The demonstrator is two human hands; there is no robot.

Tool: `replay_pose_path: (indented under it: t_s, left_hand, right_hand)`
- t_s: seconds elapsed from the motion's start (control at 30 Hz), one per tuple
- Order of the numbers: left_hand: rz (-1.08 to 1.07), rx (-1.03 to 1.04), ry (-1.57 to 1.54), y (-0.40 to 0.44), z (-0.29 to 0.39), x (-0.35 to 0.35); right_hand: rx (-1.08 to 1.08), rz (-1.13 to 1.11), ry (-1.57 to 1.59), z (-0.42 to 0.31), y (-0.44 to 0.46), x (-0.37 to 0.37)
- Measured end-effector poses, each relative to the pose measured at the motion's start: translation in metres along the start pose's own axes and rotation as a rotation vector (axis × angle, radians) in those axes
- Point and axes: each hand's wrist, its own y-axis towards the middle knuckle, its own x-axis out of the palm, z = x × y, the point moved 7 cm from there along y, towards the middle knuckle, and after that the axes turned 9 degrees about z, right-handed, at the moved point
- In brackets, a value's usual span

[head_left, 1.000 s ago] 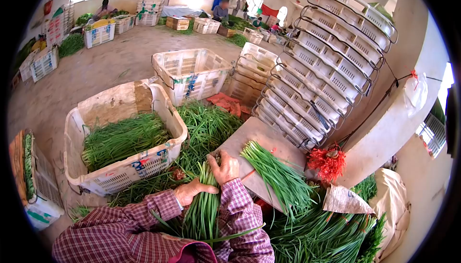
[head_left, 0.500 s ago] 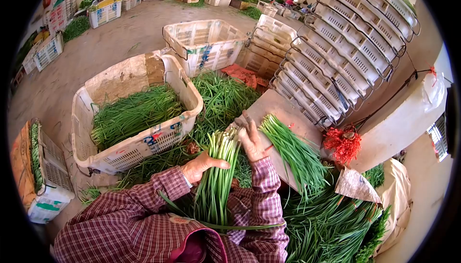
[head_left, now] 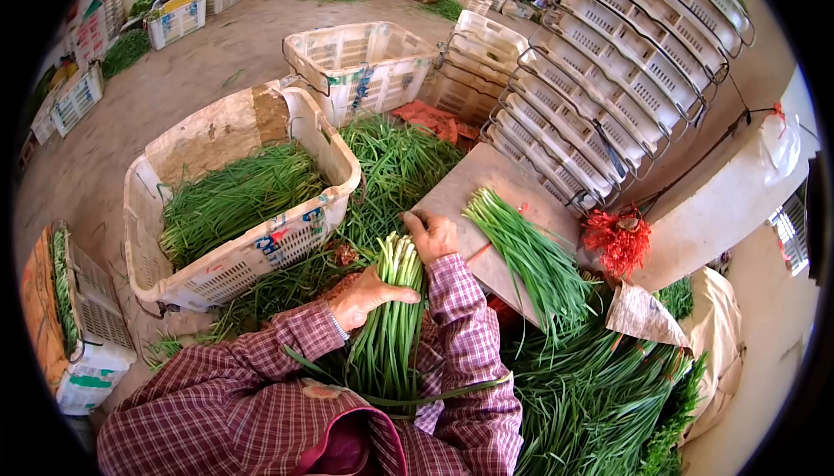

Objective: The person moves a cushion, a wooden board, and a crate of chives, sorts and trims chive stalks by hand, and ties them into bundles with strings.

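Note:
My left hand point(head_left: 369, 298) is wrapped round a bunch of green stalks point(head_left: 387, 337), its thumb across the front below the pale cut ends. My right hand point(head_left: 433, 237) is beside the top of this bunch, fingers bent close to the pale ends; its fingertips are partly hidden, so any hold is unclear. Another bunch of stalks point(head_left: 530, 259) lies on the grey board point(head_left: 460, 202) to the right. Loose greens point(head_left: 395, 159) are heaped beyond my hands. A large pile of long green stalks point(head_left: 591, 398) fills the lower right.
A white crate point(head_left: 252, 259) with greens stands at the left, another crate point(head_left: 365, 63) behind it. Stacked crates point(head_left: 617, 76) lean at the right, above red ties point(head_left: 617, 241). A side crate point(head_left: 95, 328) is at the far left. People sit among crates in the background.
My right hand was at the bunch's top, opened away from it, and has now come back with fingers bent beside it. My left hand has kept its hold. The whole view has shifted.

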Motion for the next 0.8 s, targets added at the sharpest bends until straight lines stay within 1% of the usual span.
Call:
replay_pose_path:
  t_s: [0.03, 0.07, 0.1, 0.17, 0.2, 0.27, 0.3, 0.37, 0.4, 0.43, 0.5, 0.53, 0.57, 0.6, 0.63, 0.73, 0.77, 0.8]
  left_hand:
    - [0.003, 0.0, 0.029, 0.0, 0.0, -0.001]
    - [0.011, 0.0, 0.033, 0.005, -0.003, -0.004]
    - [-0.012, -0.002, -0.013, -0.001, 0.005, 0.001]
    - [-0.068, 0.021, -0.057, -0.008, 0.014, 0.008]
    - [-0.071, 0.03, -0.05, -0.006, 0.014, 0.004]
    - [-0.033, 0.087, -0.052, 0.0, 0.02, -0.003]
    - [0.001, 0.068, -0.011, 0.003, 0.015, -0.008]
    - [0.017, 0.075, 0.063, 0.003, 0.017, -0.004]
    - [0.011, 0.004, 0.065, 0.023, -0.017, -0.018]
    - [0.004, -0.004, 0.066, 0.021, -0.016, -0.014]
    - [0.074, 0.049, 0.016, 0.015, -0.002, -0.009]
    - [0.073, 0.006, -0.023, 0.008, 0.005, -0.005]
    - [0.075, 0.004, -0.021, 0.009, 0.001, -0.008]
    - [0.039, -0.025, -0.041, 0.012, -0.005, -0.009]
    - [0.002, -0.054, -0.062, 0.013, -0.007, -0.006]
    - [-0.019, -0.052, -0.064, 0.008, -0.004, -0.003]
    - [-0.038, -0.067, -0.063, 0.007, -0.004, -0.002]
    - [-0.068, -0.032, -0.033, 0.01, -0.002, -0.004]
  right_hand:
    - [0.129, -0.132, 0.064, 0.01, 0.003, 0.006]
    - [0.182, -0.116, 0.113, 0.015, 0.006, 0.005]
    - [0.184, -0.115, 0.11, 0.019, 0.011, 0.001]
    - [0.729, 0.069, 0.325, 0.066, 0.007, -0.022]
    - [0.69, 0.064, 0.552, 0.058, 0.005, -0.028]
    - [0.421, -0.058, 0.538, 0.015, -0.008, -0.03]
    - [0.33, -0.06, 0.629, -0.002, -0.024, -0.025]
    - [-0.131, -0.033, 0.167, -0.033, -0.047, -0.013]
    - [-0.045, -0.033, 0.057, -0.03, -0.053, -0.005]
    - [-0.032, 0.029, 0.134, -0.026, -0.051, -0.004]
    - [-0.007, 0.023, 0.07, -0.024, -0.048, -0.003]
    - [-0.006, 0.023, 0.073, -0.026, -0.044, -0.003]
    - [0.043, 0.016, -0.002, -0.026, -0.04, -0.002]
    - [0.091, 0.01, -0.08, -0.024, -0.035, -0.002]
    - [0.091, 0.01, -0.079, -0.018, -0.027, 0.0]
    - [0.41, 0.016, 0.309, 0.038, -0.013, 0.015]
    - [0.482, -0.024, 0.543, 0.051, -0.013, 0.023]
    - [0.532, 0.017, 0.683, 0.048, -0.014, 0.017]
